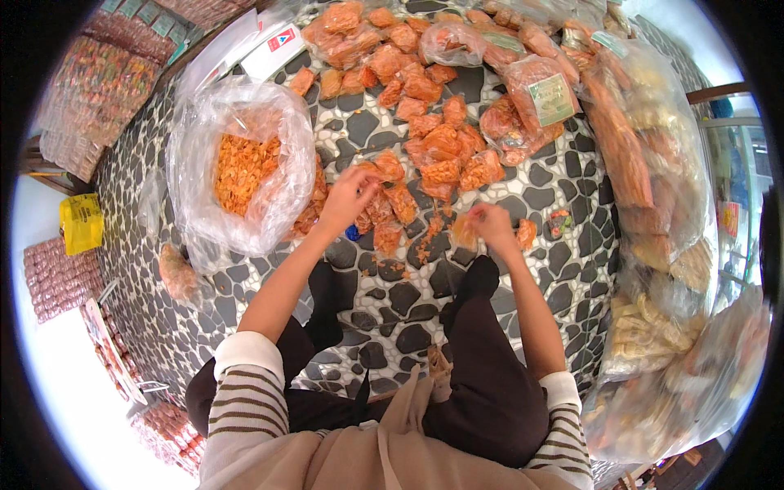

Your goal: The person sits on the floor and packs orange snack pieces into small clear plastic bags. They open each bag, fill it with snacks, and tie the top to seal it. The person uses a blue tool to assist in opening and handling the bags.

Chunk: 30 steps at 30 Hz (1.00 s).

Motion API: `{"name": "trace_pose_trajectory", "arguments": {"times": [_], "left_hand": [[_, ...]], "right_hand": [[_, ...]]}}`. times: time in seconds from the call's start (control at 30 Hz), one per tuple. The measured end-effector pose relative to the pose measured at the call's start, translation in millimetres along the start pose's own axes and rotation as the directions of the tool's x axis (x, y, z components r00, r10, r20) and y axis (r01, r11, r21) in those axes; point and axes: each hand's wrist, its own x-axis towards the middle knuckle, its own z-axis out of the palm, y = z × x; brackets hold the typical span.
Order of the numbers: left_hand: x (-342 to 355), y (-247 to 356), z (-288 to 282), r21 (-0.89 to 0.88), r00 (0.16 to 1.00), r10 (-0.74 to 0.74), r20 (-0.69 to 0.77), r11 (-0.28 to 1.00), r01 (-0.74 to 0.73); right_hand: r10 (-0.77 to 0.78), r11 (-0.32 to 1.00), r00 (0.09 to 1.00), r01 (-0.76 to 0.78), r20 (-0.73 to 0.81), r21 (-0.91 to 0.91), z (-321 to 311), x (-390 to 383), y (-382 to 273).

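My left hand (349, 198) is over the pile of small orange snack packets (400, 202), its fingers drawn together near one packet; whatever they may hold is too small to make out. To the right, my right hand (492, 227) pinches a small clear plastic bag (465, 232) with a little orange at its bottom. Loose orange crumbs (426, 237) lie on the floor between my hands. Left of my left arm stands a big open clear bag (189, 155), partly filled with orange chips (245, 173). A single orange packet (526, 234) rests just beyond my right hand.
More filled packets (441, 143) spread across the pebble-patterned floor (371, 355) ahead. Large bags of snacks (633, 155) line the right side. A smaller bag (176, 273) lies at left, with a yellow bag (81, 223) farther out. My feet (327, 314) frame the work area.
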Motion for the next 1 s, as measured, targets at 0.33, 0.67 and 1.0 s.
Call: {"name": "trace_pose_trajectory", "arguments": {"times": [0.33,0.67,1.0], "left_hand": [[63,-14,15,0.274,0.988,-0.046,0.144,0.962,0.005],[65,62,94,0.511,0.925,-0.355,0.138,0.825,0.241],[120,44,79,0.105,0.988,-0.081,-0.129,0.990,0.095]], "right_hand": [[-0.013,0.997,0.916,-0.017,-0.402,-0.070,-10,48,-21],[-0.045,0.995,0.915,0.005,-0.401,-0.100,37,49,-32],[-0.192,0.964,0.853,0.256,-0.485,0.069,26,125,-71]]}}
